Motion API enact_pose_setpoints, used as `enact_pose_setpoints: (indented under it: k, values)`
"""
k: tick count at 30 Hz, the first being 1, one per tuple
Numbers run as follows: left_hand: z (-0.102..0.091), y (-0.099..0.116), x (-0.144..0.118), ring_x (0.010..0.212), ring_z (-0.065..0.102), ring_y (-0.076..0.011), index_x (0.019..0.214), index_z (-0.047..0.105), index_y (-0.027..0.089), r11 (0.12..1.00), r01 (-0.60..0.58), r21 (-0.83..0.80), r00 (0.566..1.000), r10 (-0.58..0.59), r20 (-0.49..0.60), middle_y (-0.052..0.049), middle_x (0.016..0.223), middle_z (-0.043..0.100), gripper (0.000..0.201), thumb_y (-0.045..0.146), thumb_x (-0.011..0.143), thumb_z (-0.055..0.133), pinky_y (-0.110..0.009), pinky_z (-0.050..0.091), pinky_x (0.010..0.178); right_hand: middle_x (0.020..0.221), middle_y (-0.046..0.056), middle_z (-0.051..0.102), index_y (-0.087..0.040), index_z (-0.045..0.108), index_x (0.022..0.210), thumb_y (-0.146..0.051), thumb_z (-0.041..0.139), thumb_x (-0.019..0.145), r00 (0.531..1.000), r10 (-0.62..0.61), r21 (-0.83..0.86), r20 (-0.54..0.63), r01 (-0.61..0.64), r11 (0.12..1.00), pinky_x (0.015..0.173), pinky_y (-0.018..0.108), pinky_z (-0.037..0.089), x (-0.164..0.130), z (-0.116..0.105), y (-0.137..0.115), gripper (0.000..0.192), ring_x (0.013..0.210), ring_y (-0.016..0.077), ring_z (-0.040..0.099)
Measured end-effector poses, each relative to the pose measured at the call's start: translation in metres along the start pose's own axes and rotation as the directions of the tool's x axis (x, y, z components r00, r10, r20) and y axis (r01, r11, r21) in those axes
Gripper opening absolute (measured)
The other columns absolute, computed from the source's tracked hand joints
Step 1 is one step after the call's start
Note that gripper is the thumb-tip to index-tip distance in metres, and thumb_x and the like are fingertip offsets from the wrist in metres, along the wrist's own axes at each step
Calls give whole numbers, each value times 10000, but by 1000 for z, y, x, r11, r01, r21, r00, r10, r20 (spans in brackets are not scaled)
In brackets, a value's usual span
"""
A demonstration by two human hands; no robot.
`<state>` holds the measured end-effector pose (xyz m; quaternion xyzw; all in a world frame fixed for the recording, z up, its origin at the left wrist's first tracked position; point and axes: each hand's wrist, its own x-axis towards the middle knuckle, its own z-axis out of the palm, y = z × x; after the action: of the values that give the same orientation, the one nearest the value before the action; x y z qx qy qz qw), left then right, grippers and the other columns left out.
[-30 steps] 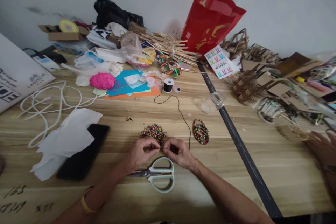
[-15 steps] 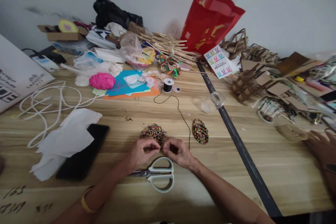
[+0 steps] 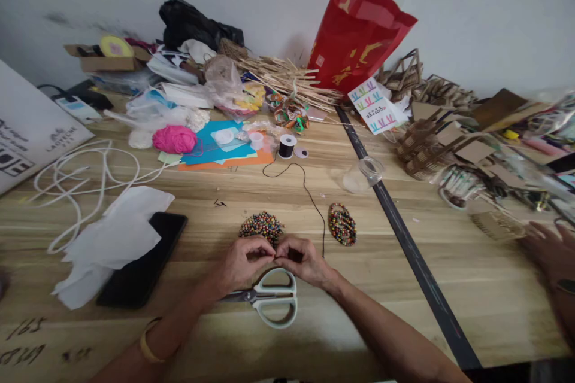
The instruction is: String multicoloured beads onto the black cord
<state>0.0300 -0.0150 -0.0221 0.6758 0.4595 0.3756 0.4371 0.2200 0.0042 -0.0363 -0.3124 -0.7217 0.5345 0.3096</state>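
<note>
Black thread [image 3: 314,200] runs from a spool [image 3: 287,146] at twelve o'clock to the left hand [image 3: 242,263] and right hand [image 3: 302,260], pinched together on it above scissors [image 3: 269,298]. A clear jar [image 3: 365,174] lies tipped at two o'clock, contents unclear.

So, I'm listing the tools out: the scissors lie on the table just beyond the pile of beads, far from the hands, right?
Not quite. In the head view the scissors lie on the table just below both hands, nearer the person than the pile of beads.
</note>
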Motion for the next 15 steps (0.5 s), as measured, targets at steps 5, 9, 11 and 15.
enact_pose_setpoints:
  k: [5,9,11,15]
  values:
    - [1,0,-1,641,645,-144,678,676,139,994,87,-59,996,-87,5,-29,674,705,26,139,679,650,-218,520,631,715,4,556,-151,597,835,-324,669,788,1000,29,24,-4,-29,999,565,214,381,0,0,0,193,620,106,498]
    - [3,-3,-2,623,644,-146,644,668,138,984,143,-103,990,-144,1,-26,651,701,38,168,664,678,-222,525,622,719,10,567,-153,608,827,-355,673,785,1000,26,21,-6,-26,999,574,220,398,0,-1,-3,216,633,113,514]
    - [3,-4,-2,615,642,-147,635,667,136,983,151,-108,988,-152,2,-29,645,702,59,183,667,683,-223,521,614,728,15,573,-154,617,845,-366,660,797,1000,12,15,-3,-12,1000,586,225,410,1,-1,-4,222,649,118,523]
    - [2,-4,-1,612,633,-145,642,676,137,992,110,-60,994,-109,15,-32,647,706,68,186,687,667,-216,501,599,753,34,587,-155,622,833,-364,628,826,998,-60,-23,-4,60,998,637,254,428,3,-1,-5,209,697,139,535]
